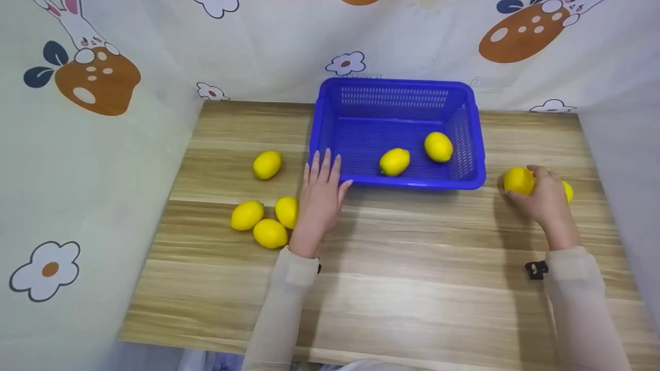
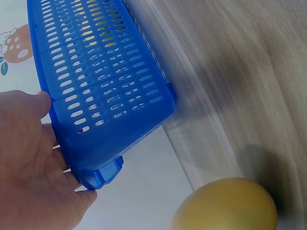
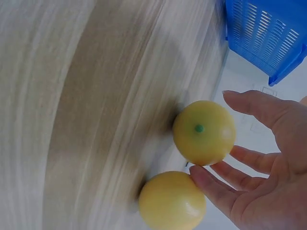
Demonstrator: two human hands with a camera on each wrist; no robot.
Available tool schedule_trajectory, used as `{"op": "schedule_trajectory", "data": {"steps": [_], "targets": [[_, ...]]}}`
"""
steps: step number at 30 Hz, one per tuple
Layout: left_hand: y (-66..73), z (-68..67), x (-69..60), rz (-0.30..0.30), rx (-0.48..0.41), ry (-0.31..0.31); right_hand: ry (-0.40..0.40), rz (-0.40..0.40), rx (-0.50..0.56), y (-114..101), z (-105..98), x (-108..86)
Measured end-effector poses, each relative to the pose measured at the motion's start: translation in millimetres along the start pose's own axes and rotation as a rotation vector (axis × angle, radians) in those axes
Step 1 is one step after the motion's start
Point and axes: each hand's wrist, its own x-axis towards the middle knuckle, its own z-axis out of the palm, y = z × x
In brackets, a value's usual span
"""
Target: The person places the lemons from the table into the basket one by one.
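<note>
My left hand (image 1: 320,201) lies over the front left corner of the blue basket (image 1: 397,183), fingers straight; in the left wrist view this hand (image 2: 38,163) touches the rim beside the perforated basket wall (image 2: 108,115). Two lemons (image 1: 395,162) (image 1: 439,147) lie inside the basket. Right of it, my right hand (image 1: 546,198) has thumb and fingers spread around a lemon (image 1: 518,180). The right wrist view shows fingertips of the right hand (image 3: 268,158) at that lemon (image 3: 204,132), with a small gap at the thumb. Another lemon (image 3: 171,201) lies beside it, partly hidden in the head view.
Left of the basket, one lemon (image 1: 267,165) lies apart from a group of three lemons (image 1: 247,215) (image 1: 286,212) (image 1: 270,233). The wooden table (image 1: 402,288) meets patterned cloth (image 1: 278,51) at the back and sides.
</note>
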Motion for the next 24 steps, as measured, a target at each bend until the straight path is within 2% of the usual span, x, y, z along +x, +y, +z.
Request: {"op": "schedule_trajectory", "data": {"steps": [9, 15, 24], "targets": [[-0.5, -0.3, -0.4, 0.000, 0.013, -0.004, 0.000, -0.031, 0.026, 4, 17, 2.9], [-0.2, -0.7, -0.1, -0.005, 0.011, -0.005, -0.016, -0.035, 0.052, 7, 23, 3.6], [0.4, -0.8, -0.3, -0.009, 0.011, -0.007, 0.006, -0.047, 0.090, 8, 30, 2.9]]}}
